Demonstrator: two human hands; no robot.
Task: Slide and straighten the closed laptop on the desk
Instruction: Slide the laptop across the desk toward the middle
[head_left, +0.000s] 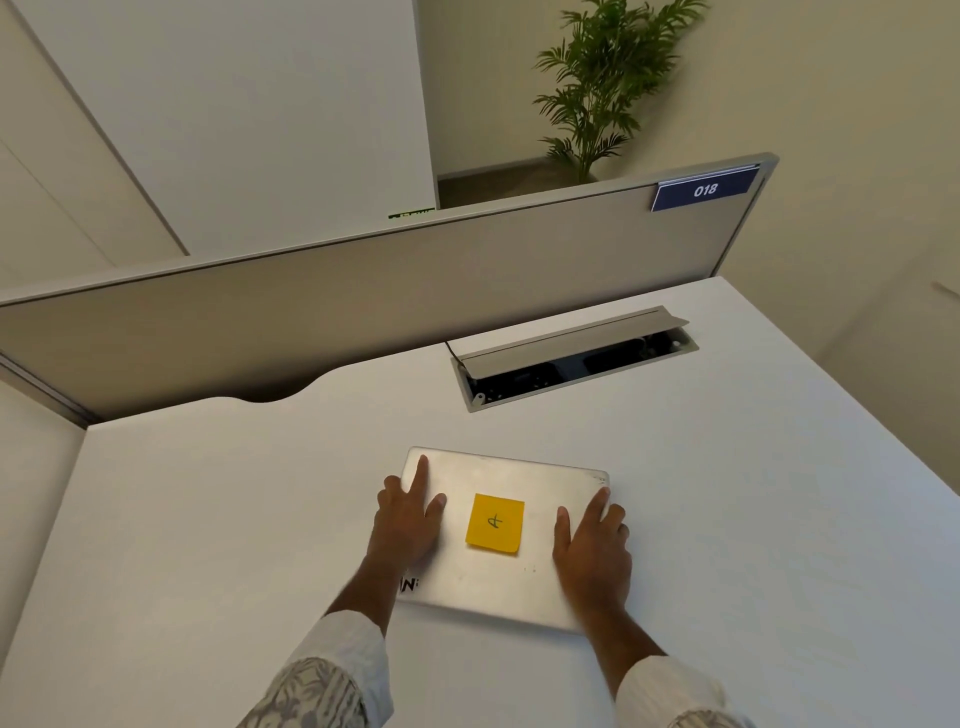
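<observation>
A closed silver laptop lies flat on the white desk, turned slightly clockwise against the desk's edges. A yellow sticky note is stuck to the middle of its lid. My left hand rests flat on the lid's left side, fingers spread, index finger reaching toward the far left corner. My right hand presses flat on the lid's right side, its fingertips near the far right corner. Neither hand curls around an edge.
An open cable tray with a raised flap is set into the desk behind the laptop. A grey divider panel with a blue "018" label runs along the back. A potted plant stands beyond it.
</observation>
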